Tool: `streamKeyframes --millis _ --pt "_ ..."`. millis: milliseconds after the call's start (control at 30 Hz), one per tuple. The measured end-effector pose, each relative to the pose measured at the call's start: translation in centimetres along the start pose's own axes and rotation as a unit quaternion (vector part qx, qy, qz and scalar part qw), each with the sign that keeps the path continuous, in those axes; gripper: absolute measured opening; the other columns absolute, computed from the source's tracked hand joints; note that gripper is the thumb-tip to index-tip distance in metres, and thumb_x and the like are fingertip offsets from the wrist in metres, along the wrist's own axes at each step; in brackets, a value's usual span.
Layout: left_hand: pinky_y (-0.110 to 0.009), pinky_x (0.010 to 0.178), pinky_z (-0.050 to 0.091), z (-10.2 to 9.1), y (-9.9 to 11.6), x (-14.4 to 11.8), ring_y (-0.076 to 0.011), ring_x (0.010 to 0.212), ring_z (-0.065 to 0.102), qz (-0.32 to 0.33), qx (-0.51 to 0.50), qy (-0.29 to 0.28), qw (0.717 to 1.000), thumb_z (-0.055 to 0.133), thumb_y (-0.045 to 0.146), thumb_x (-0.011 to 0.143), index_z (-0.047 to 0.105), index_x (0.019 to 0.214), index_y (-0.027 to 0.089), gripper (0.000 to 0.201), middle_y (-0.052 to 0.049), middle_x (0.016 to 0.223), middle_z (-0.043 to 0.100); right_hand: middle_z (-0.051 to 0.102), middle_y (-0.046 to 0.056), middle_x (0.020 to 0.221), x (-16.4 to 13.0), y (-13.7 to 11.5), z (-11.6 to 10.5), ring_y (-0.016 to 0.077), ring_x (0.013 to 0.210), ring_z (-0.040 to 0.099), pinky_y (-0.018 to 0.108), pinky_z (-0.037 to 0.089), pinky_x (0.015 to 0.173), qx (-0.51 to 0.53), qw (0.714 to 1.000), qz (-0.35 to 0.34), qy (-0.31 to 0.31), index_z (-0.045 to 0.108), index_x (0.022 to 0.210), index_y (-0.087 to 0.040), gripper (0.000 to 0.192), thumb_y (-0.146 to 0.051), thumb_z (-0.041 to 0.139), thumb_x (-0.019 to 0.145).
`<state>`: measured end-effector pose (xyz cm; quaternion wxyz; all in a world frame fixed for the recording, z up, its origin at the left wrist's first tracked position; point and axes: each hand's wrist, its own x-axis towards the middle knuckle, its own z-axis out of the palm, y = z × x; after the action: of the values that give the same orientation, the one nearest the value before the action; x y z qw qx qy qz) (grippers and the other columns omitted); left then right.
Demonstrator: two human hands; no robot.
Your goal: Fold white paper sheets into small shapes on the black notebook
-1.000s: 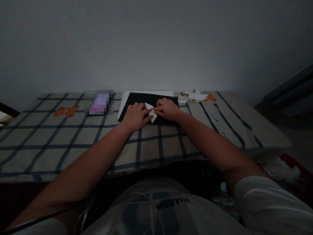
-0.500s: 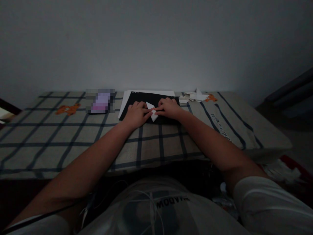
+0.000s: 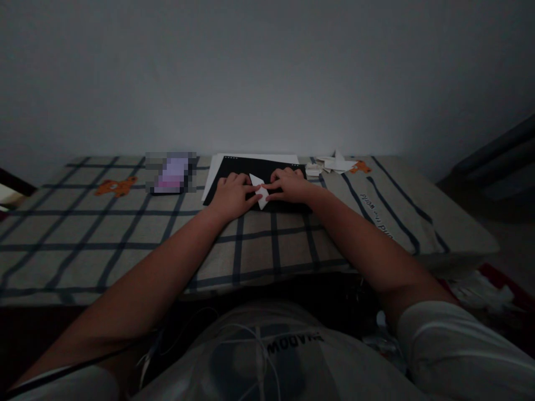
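Observation:
A small piece of folded white paper (image 3: 261,192), narrow and pointed at its far and near ends, lies on a black sheet or folder (image 3: 238,167). My left hand (image 3: 232,196) comes from the left, its thumb and index finger on the paper's left side and middle, other fingers curled. From the right, my right hand (image 3: 289,185) has its index fingertip at the middle of the paper and its thumb at the lower right edge. Both hands rest low on the black surface and grip the paper between them. Fingertips cover part of the folds.
White sheets (image 3: 214,170) stick out from under the black one. A phone (image 3: 172,174), partly pixelated, lies to the left. Folded white paper pieces (image 3: 336,162) sit at the back right. The checked tablecloth (image 3: 137,228) reaches a grey wall (image 3: 267,78). A white cable (image 3: 267,356) hangs over my shirt.
My thumbs have moved slightly apart, and more of the paper's near half shows between them. The hands and the paper have otherwise kept their place.

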<state>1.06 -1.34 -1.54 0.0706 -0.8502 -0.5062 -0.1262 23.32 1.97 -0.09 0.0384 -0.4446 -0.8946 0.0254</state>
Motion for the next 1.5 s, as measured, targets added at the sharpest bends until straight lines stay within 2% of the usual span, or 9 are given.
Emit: streamKeyframes --millis 200,367,467,600,867,1000,1233,1367,1500 --pt "-0.049 0.091 0.041 0.2 0.6 -0.4 -0.0360 0.118 0.052 -0.003 0.035 0.033 0.999 0.049 0.049 0.101 0.070 0.134 0.028 0.044 -0.012 0.123 0.064 0.060 0.011 0.131 -0.4 -0.9 0.6 0.0326 0.117 0.046 0.045 0.031 0.092 -0.016 0.998 0.025 0.061 0.068 0.136 -0.037 0.041 -0.051 0.057 0.099" --pt "-0.050 0.091 0.042 0.4 0.9 -0.4 -0.0371 0.124 0.051 -0.005 0.042 0.052 0.998 0.051 0.045 0.101 0.070 0.131 0.023 0.042 -0.012 0.135 0.063 0.063 0.011 0.122 0.1 -1.6 1.0 0.0300 0.113 0.046 0.043 0.030 0.089 -0.017 0.992 0.024 0.122 0.076 0.124 -0.032 0.030 -0.039 0.059 0.100" --pt "-0.051 0.093 0.043 0.4 0.8 -0.1 -0.0353 0.126 0.052 0.012 0.016 0.040 0.999 0.050 0.040 0.102 0.072 0.128 0.024 0.038 -0.010 0.136 0.066 0.064 0.010 0.120 0.4 -1.6 1.1 0.0289 0.111 0.048 0.042 0.030 0.087 -0.006 0.994 0.031 0.107 0.079 0.115 -0.029 0.027 -0.038 0.058 0.100" --pt "-0.052 0.094 0.042 0.4 0.8 0.0 -0.0343 0.124 0.056 0.007 -0.002 0.023 1.000 0.050 0.038 0.101 0.072 0.128 0.024 0.037 -0.009 0.133 0.069 0.065 0.009 0.124 0.3 -1.4 0.8 0.0286 0.112 0.049 0.040 0.031 0.087 0.032 0.996 0.052 0.070 0.077 0.120 -0.033 0.028 -0.043 0.061 0.099" --pt "-0.053 0.097 0.039 0.2 1.1 -0.3 -0.0344 0.127 0.057 0.020 0.010 0.021 1.000 0.046 0.043 0.101 0.068 0.134 0.023 0.044 -0.012 0.137 0.067 0.063 0.011 0.127 0.0 -1.1 0.1 0.0328 0.115 0.047 0.042 0.031 0.090 0.030 0.998 0.034 0.032 0.076 0.123 -0.035 0.038 -0.056 0.065 0.093" --pt "-0.054 0.099 0.037 0.0 1.2 -0.4 -0.0346 0.127 0.057 0.031 0.024 0.017 0.999 0.043 0.041 0.102 0.068 0.135 0.023 0.044 -0.012 0.137 0.068 0.064 0.011 0.123 -0.1 -0.4 0.5 0.0314 0.114 0.048 0.042 0.031 0.090 0.026 0.998 -0.009 0.064 0.078 0.120 -0.031 0.040 -0.057 0.064 0.093" --pt "-0.054 0.098 0.038 -0.4 0.9 -0.4 -0.0343 0.128 0.057 0.065 0.045 -0.008 0.997 0.037 0.047 0.105 0.072 0.130 0.026 0.048 -0.011 0.140 0.066 0.068 0.012 0.119 0.0 0.9 1.1 0.0253 0.111 0.055 0.039 0.036 0.090 0.053 0.984 -0.131 0.107 0.080 0.112 -0.020 0.031 -0.036 0.055 0.102" --pt "-0.053 0.097 0.039 -0.4 0.8 -0.2 -0.0340 0.129 0.057 0.048 0.031 -0.025 0.998 0.038 0.046 0.105 0.076 0.123 0.028 0.045 -0.008 0.142 0.066 0.070 0.011 0.114 0.3 0.5 1.3 0.0237 0.106 0.057 0.038 0.038 0.091 0.059 0.980 -0.157 0.102 0.081 0.102 -0.018 0.031 -0.034 0.054 0.101" --pt "-0.051 0.098 0.040 -0.2 0.8 0.0 -0.0312 0.128 0.059 0.015 0.000 -0.013 1.000 0.036 0.041 0.106 0.079 0.111 0.027 0.046 -0.006 0.140 0.067 0.070 0.010 0.108 0.5 0.3 1.3 0.0230 0.102 0.057 0.037 0.040 0.089 0.075 0.977 -0.170 0.103 0.081 0.094 -0.019 0.030 -0.032 0.055 0.099"
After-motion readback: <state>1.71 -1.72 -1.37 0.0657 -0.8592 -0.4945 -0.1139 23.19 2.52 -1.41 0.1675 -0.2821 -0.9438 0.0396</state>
